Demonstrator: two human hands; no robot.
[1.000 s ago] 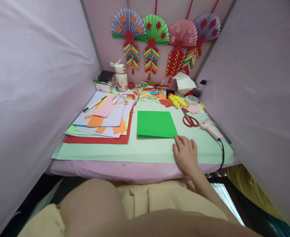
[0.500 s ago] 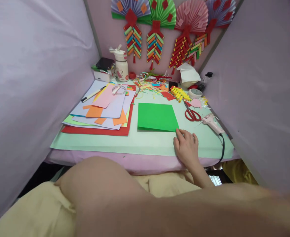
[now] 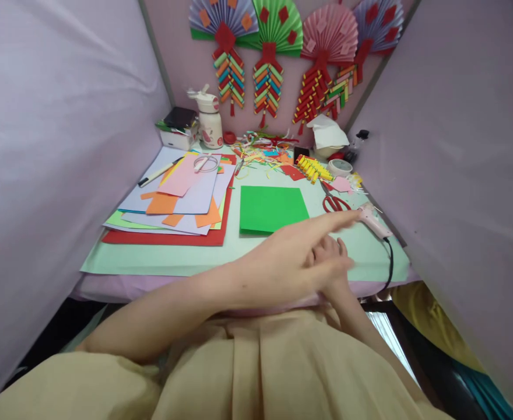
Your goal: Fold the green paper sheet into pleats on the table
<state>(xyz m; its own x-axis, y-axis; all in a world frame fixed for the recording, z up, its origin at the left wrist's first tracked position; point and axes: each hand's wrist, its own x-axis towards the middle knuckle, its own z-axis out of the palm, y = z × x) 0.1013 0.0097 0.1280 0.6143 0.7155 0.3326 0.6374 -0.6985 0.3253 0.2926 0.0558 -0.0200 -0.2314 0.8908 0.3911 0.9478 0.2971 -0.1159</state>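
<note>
A folded square of green paper (image 3: 274,207) lies on the pale green sheet (image 3: 151,259) that covers the table. My left hand (image 3: 289,256) stretches across to the right, slightly blurred, passing over my right hand (image 3: 330,249). Its fingers and thumb are apart with nothing between them, and the fingertips come close to the pink glue gun (image 3: 374,223). Partly hidden behind it, my right hand has loosely spread fingers near the paper's lower right corner; whether it touches the paper is hidden. Red-handled scissors (image 3: 336,204) lie just beyond.
On the left is a stack of coloured paper on a red sheet (image 3: 160,238), with a pen (image 3: 160,172). Paper scraps (image 3: 265,154), yellow paper rolls (image 3: 313,169), tape (image 3: 340,168) and a bottle (image 3: 211,125) stand farther back. The glue gun's cord (image 3: 390,262) hangs over the edge.
My left arm, earlier blurred low across the front, has swung up and forward so that its hand now crosses over my right hand. The view has shifted slightly.
</note>
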